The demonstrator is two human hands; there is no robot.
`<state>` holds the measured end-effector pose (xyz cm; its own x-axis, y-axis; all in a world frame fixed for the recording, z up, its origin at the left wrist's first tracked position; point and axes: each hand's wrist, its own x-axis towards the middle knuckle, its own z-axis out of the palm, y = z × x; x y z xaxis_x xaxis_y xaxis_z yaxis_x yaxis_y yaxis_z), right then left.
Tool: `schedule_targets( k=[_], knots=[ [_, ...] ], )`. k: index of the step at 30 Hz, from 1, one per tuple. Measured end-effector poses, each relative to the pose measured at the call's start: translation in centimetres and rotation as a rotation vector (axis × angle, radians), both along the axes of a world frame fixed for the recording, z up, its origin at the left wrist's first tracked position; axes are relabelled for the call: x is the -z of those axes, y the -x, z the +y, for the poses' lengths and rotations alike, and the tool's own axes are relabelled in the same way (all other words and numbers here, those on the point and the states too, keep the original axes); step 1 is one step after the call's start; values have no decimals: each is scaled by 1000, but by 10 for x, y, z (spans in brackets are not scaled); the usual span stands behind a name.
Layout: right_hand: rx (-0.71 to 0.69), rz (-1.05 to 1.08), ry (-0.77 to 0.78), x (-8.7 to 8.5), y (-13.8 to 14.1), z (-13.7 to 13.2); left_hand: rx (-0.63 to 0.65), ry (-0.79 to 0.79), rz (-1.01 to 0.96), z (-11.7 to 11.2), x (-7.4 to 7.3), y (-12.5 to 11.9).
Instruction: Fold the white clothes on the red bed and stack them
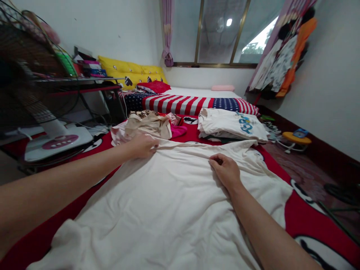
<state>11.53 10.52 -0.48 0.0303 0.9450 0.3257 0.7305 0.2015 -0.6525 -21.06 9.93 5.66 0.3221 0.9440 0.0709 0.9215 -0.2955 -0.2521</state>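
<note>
A large cream garment point(168, 202) lies spread flat over a red patterned blanket point(306, 210) in front of me. My left hand point(142, 145) is closed, pinching the garment's far edge at its left side. My right hand point(225, 170) is also closed, pinching the cloth near the far edge, right of centre. The edge between both hands is pulled into a straight ridge.
A folded white shirt with blue print point(232, 125) lies beyond the garment. A heap of unfolded clothes point(146, 125) sits at the far left. A standing fan point(42, 112) is at left. A striped flag blanket point(191, 103) and yellow pillows point(132, 71) lie further back. Clothes hang at right.
</note>
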Motion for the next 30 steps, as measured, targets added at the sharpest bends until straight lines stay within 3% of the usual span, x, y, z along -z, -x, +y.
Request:
schedule_targets(
  k=[3, 6, 10, 12, 16, 19, 25, 28, 30],
  knots=[
    [-5, 11, 1, 1, 0, 0, -42, -35, -19, 4, -1, -1],
    [-6, 16, 9, 1, -1, 0, -118, -79, -66, 16, -14, 1],
    [-9, 13, 3, 1, -1, 1, -202, 107, -275, 27, -26, 0],
    [-12, 15, 3, 1, -1, 1, -186, 176, -287, 26, -20, -7],
    [-23, 33, 12, 0, 0, 0, -148, -19, -105, 15, 1, -23],
    [-17, 33, 18, -1, 0, -1, -203, -85, -43, 13, 4, -24],
    [-19, 11, 7, 0, 0, 0, -409, 178, -347, 37, -27, -13],
    [-18, 20, 4, 1, 0, 1, -439, 71, -399, 49, -38, -18],
    [-13, 18, 4, 1, 0, 1, -448, -82, -397, 54, -36, -26]
  ],
)
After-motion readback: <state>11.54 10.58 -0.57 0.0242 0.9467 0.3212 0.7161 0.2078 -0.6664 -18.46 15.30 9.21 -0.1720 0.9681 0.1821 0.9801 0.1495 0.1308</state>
